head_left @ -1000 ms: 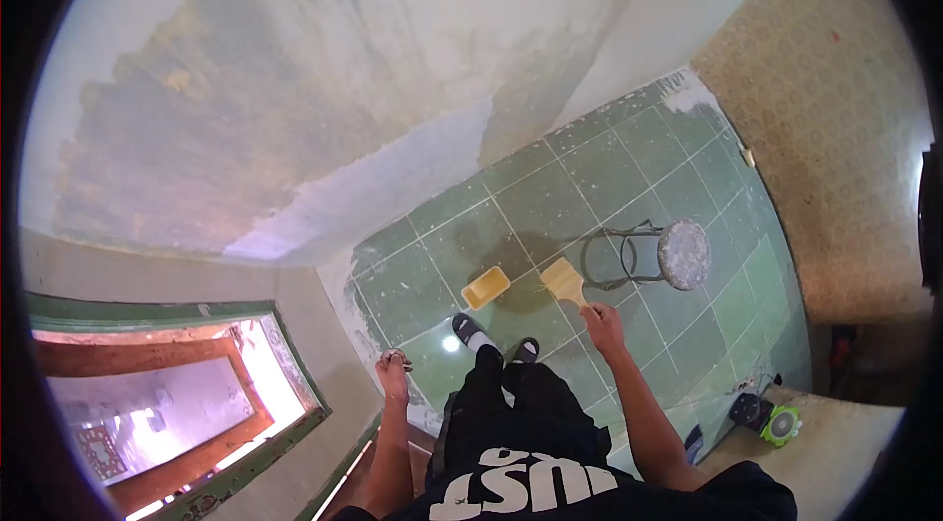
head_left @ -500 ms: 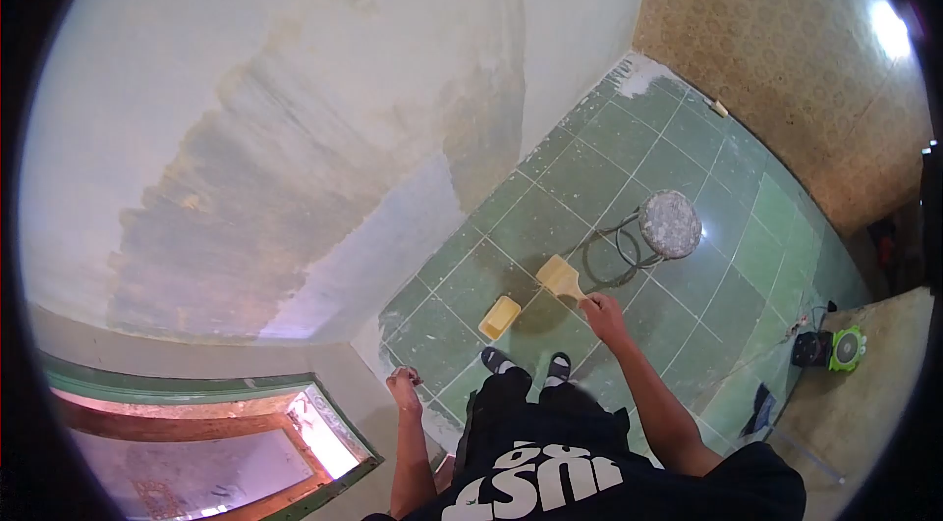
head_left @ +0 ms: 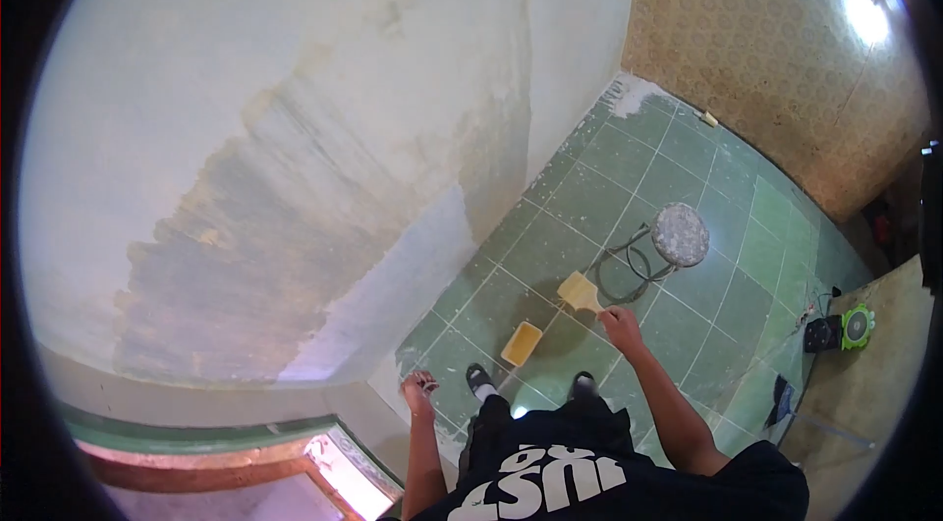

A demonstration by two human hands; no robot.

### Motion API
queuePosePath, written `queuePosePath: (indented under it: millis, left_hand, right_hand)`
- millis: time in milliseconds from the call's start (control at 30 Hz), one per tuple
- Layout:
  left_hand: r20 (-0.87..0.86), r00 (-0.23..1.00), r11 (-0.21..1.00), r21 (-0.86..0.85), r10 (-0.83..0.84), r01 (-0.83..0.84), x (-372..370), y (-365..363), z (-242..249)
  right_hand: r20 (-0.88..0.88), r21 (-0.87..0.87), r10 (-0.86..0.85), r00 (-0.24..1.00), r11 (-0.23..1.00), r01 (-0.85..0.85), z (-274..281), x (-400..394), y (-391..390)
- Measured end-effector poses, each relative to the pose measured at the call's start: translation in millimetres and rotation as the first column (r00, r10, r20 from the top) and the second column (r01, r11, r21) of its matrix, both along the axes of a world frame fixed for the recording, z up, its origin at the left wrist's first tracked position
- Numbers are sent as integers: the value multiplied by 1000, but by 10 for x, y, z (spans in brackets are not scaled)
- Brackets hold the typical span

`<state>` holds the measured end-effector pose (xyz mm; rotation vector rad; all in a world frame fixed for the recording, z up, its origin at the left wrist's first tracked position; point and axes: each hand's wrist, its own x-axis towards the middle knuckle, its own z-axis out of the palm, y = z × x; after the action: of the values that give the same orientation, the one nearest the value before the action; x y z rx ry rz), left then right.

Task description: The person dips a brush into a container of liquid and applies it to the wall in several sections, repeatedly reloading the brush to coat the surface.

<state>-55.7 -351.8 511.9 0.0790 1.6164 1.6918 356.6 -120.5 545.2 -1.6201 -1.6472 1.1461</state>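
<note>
My right hand (head_left: pixel 620 326) is wrapped round the handle of a wide, flat, pale yellow brush (head_left: pixel 580 292), which I hold out over the floor. My left hand (head_left: pixel 419 387) hangs low near the wall with its fingers curled; whether something small is in it is too small to tell. Between the two hands, a yellow rectangular tray (head_left: pixel 521 343) rests on the green tiles in front of my feet. Large grey-beige patches mark the white wall (head_left: pixel 295 197) to the left.
Beyond the brush stands a round stool (head_left: pixel 680 234) with metal legs. A green and black device (head_left: pixel 857 327) is at the right. A small pale object (head_left: pixel 709 118) lies by the patterned wall. At lower left is a green-framed opening (head_left: pixel 226 433).
My feet have stepped and moved apart, and the view has shifted. The brush stays in my right hand. My left hand is still curled near the wall.
</note>
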Motion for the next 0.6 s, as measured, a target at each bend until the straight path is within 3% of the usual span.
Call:
queuePosePath:
  millis: [100, 333, 467, 600]
  left_hand:
    - [44, 997, 997, -39, -58, 59, -462, 17, -68]
    - [108, 965, 968, -48, -241, 247, -1347, -51, -135]
    - [80, 948, 950, -23, -308, 311, -1689, -16, -115]
    - [42, 957, 958, 1, -288, 288, -1743, 47, -89]
  right_hand:
    - [71, -63, -29, 997, 997, 34, 100, -373, -114]
    - [14, -112, -116, 993, 987, 116, 161, -1305, -475]
    - [53, -27, -89, 995, 996, 90, 101, -1473, -622]
    - [41, -50, -139, 989, 989, 141, 80, -1454, -753]
